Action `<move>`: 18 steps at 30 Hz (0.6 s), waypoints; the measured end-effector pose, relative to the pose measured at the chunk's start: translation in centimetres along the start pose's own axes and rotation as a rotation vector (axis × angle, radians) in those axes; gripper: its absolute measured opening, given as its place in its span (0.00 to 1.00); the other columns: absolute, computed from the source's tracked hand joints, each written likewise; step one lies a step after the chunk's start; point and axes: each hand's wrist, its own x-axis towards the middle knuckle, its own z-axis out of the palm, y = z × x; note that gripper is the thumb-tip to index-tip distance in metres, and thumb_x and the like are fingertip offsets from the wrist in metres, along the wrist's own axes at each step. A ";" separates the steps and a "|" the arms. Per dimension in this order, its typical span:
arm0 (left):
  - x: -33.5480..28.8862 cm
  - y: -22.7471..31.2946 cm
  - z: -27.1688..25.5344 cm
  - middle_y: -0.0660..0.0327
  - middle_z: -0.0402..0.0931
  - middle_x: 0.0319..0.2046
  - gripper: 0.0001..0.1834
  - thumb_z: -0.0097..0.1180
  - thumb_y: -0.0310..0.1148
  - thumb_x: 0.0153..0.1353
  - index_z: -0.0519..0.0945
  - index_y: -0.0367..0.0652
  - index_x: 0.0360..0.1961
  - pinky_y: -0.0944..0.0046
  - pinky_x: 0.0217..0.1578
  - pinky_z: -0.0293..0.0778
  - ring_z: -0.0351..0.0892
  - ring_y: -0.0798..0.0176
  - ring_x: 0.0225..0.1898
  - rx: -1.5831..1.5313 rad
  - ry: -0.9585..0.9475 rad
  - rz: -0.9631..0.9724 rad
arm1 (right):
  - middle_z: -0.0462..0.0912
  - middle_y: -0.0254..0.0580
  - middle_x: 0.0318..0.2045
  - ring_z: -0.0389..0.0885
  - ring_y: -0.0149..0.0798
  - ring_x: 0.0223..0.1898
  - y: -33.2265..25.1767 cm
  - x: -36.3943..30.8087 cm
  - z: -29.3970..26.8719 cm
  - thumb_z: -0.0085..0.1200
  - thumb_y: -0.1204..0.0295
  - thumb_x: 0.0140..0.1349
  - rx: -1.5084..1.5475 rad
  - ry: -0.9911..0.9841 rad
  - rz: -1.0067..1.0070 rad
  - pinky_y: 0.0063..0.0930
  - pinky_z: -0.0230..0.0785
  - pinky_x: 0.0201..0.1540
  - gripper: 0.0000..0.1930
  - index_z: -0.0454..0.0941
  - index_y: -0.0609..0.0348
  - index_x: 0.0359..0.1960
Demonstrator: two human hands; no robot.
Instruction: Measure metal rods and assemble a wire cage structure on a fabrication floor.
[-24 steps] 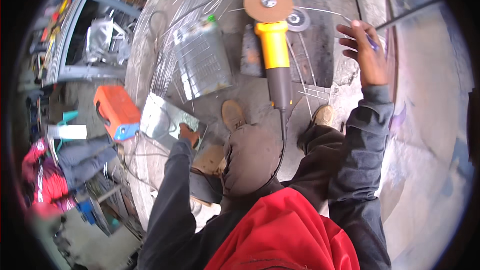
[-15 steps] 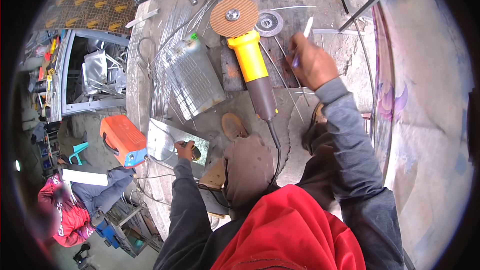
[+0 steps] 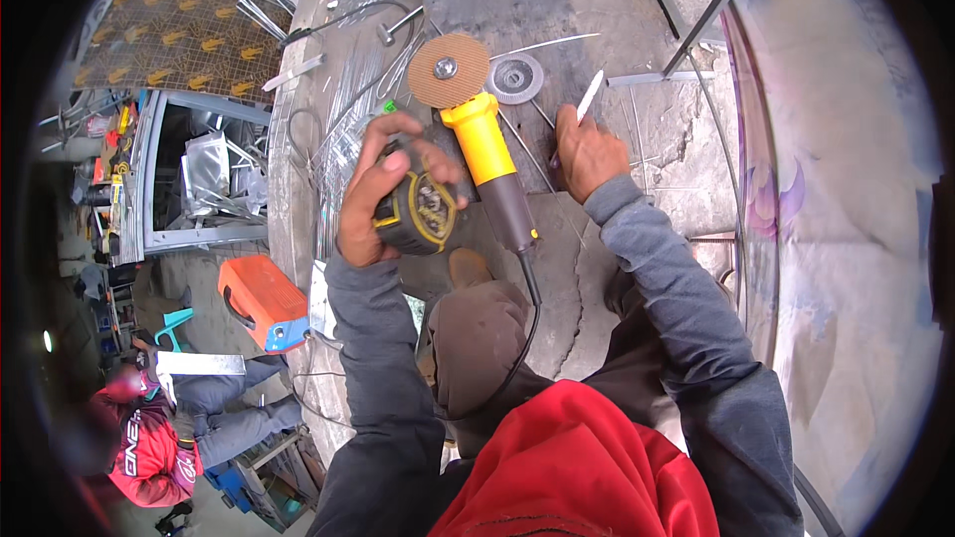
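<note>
My left hand is raised over the work area, wrapped round a black and yellow tape measure. Just to its right lies a yellow and grey angle grinder, a large brown cutting disc at its far end. My right hand is closed on a slim white pen-like marker, whose pointed end sticks up past the fingers. It is over thin metal rods, to the right of the grinder. A grey flap disc rests beyond, between grinder and hand.
A hammer and thin wires lie at the far left of the work surface. An orange machine stands to the left, near a metal frame full of scrap. A person in a red top sits at lower left. A cable trails from the grinder.
My left hand has lifted the tape measure from low at the left, up and forward beside the grinder. My right hand has come slightly down and left, still holding the marker. The view has shifted.
</note>
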 end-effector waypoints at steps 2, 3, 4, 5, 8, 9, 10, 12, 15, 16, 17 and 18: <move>3.1 0.0 3.7 0.53 0.75 0.32 0.18 0.49 0.37 0.66 0.66 0.43 0.53 0.56 0.41 0.79 0.80 0.56 0.35 0.054 -0.053 -0.064 | 0.79 0.63 0.32 0.82 0.63 0.31 0.9 -0.1 -0.7 0.48 0.77 0.59 -0.065 0.024 0.006 0.51 0.77 0.31 0.08 0.63 0.60 0.39; 4.5 -0.5 4.7 0.54 0.75 0.31 0.16 0.51 0.37 0.65 0.68 0.43 0.50 0.55 0.40 0.80 0.80 0.56 0.35 0.027 -0.049 -0.101 | 0.79 0.64 0.33 0.82 0.64 0.31 1.3 0.0 -1.5 0.49 0.77 0.58 -0.016 0.007 0.015 0.51 0.77 0.30 0.09 0.63 0.60 0.38; 5.9 -1.2 5.4 0.54 0.76 0.31 0.15 0.53 0.38 0.64 0.70 0.43 0.48 0.54 0.39 0.80 0.80 0.56 0.35 -0.003 -0.045 -0.138 | 0.78 0.66 0.34 0.81 0.65 0.31 1.9 0.1 -2.2 0.51 0.78 0.57 0.032 -0.013 0.024 0.51 0.77 0.30 0.10 0.63 0.61 0.38; 7.5 -2.5 6.1 0.54 0.76 0.31 0.15 0.53 0.38 0.64 0.70 0.43 0.48 0.54 0.39 0.80 0.80 0.56 0.35 -0.009 -0.058 -0.125 | 0.78 0.66 0.34 0.81 0.65 0.31 3.3 0.3 -3.0 0.51 0.78 0.57 0.017 0.000 0.020 0.51 0.77 0.30 0.10 0.63 0.61 0.38; 9.5 -5.9 6.0 0.55 0.75 0.28 0.14 0.51 0.40 0.65 0.73 0.41 0.44 0.50 0.39 0.81 0.81 0.52 0.33 -0.235 0.008 -0.219 | 0.76 0.66 0.36 0.79 0.67 0.38 6.1 0.6 -5.4 0.55 0.81 0.52 0.414 0.065 -0.105 0.50 0.73 0.40 0.17 0.63 0.62 0.42; 9.7 -6.8 5.6 0.56 0.76 0.28 0.14 0.53 0.41 0.64 0.74 0.42 0.43 0.50 0.38 0.81 0.81 0.53 0.33 -0.298 0.065 -0.261 | 0.76 0.64 0.35 0.78 0.67 0.40 6.1 0.7 -6.2 0.56 0.81 0.51 0.449 0.022 0.024 0.51 0.70 0.43 0.19 0.63 0.62 0.43; 9.8 -7.5 5.0 0.56 0.77 0.29 0.14 0.54 0.42 0.63 0.76 0.42 0.41 0.50 0.37 0.81 0.82 0.53 0.32 -0.362 0.123 -0.302 | 0.76 0.64 0.35 0.78 0.67 0.40 6.1 0.9 -7.0 0.56 0.81 0.51 0.444 0.021 0.009 0.51 0.70 0.43 0.19 0.63 0.62 0.43; 9.8 -8.5 4.6 0.57 0.78 0.30 0.14 0.55 0.42 0.63 0.77 0.43 0.42 0.51 0.36 0.82 0.82 0.55 0.31 -0.383 0.177 -0.347 | 0.76 0.63 0.35 0.78 0.66 0.40 6.4 0.7 -8.8 0.57 0.81 0.51 0.353 0.022 0.073 0.50 0.70 0.41 0.19 0.63 0.62 0.43; 9.8 -8.8 4.1 0.59 0.79 0.31 0.15 0.57 0.42 0.63 0.78 0.44 0.43 0.54 0.34 0.81 0.82 0.59 0.30 -0.329 0.237 -0.399 | 0.76 0.56 0.30 0.79 0.55 0.29 5.9 1.2 -10.6 0.57 0.81 0.54 0.409 0.192 0.026 0.42 0.72 0.35 0.16 0.64 0.62 0.41; 9.7 -8.8 4.1 0.59 0.79 0.31 0.15 0.57 0.42 0.63 0.78 0.44 0.43 0.54 0.34 0.81 0.82 0.59 0.30 -0.335 0.243 -0.382 | 0.76 0.52 0.28 0.79 0.49 0.26 5.3 1.2 -11.0 0.57 0.81 0.54 0.452 0.239 0.028 0.38 0.72 0.34 0.16 0.64 0.61 0.41; 9.8 -8.8 4.2 0.60 0.79 0.31 0.15 0.57 0.42 0.63 0.78 0.45 0.45 0.55 0.34 0.81 0.82 0.60 0.30 -0.313 0.232 -0.360 | 0.76 0.52 0.28 0.79 0.49 0.26 4.8 1.3 -11.2 0.57 0.81 0.54 0.453 0.240 0.007 0.38 0.72 0.34 0.16 0.64 0.61 0.41; 9.7 -8.6 4.3 0.60 0.78 0.30 0.15 0.57 0.42 0.64 0.78 0.45 0.46 0.57 0.34 0.81 0.81 0.61 0.30 -0.290 0.223 -0.338 | 0.76 0.47 0.27 0.77 0.41 0.26 4.4 1.3 -11.3 0.59 0.80 0.55 0.540 0.209 0.010 0.33 0.71 0.33 0.16 0.64 0.61 0.40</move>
